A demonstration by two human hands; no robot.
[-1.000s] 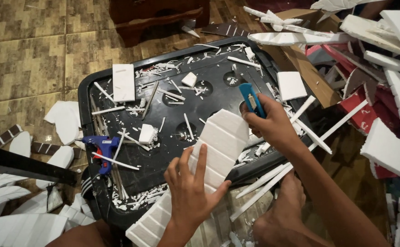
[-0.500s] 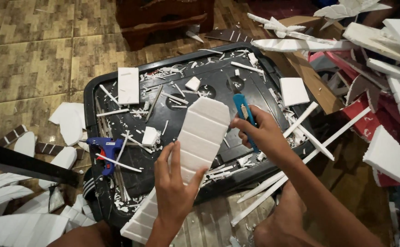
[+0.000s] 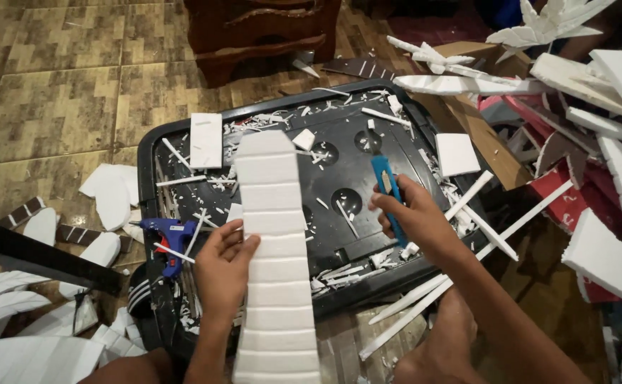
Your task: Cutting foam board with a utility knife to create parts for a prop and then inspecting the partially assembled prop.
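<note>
L hand is pinching the scored foam strip at its 9 o'clock edge; R hand is fisting the blue cutter, blade toward 12. Steady strip, cut along a groove.

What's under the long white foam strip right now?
The black tray, littered with foam scraps, lies beneath the foam strip. The left hand steadies it; whatever lies directly underneath is hidden.

A home floor: brown tiles, carved wooden furniture.
</note>
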